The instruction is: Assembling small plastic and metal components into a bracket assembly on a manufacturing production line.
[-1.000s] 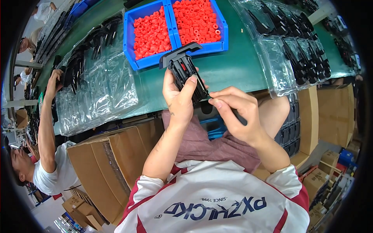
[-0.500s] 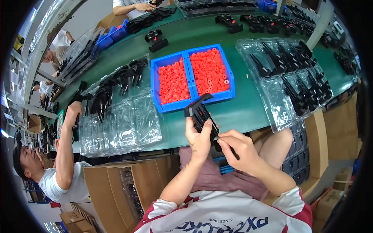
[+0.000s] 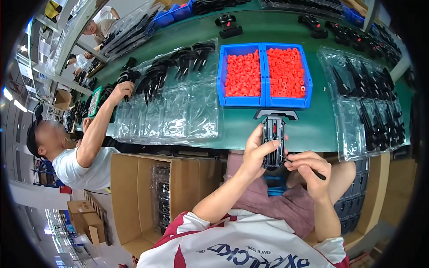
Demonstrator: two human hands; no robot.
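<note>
Straightened since the earlier frame, the black part (image 3: 280,133) now points squarely toward the blue bins (image 3: 242,102), and the handle of the tool (image 3: 319,175) shows past the right hand (image 3: 315,172). Its tip reaches the part's lower right side, contact too small to tell; the step seems to be tool work there, calling for a steady part. Between the hands, it's clasped by the left hand (image 3: 254,156), thumb across its front; right fingers pinch the tool.

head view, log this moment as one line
left hand: holds black part | right hand: holds thin black tool, tip at part's lower end | blue bins: red pieces inside
</note>
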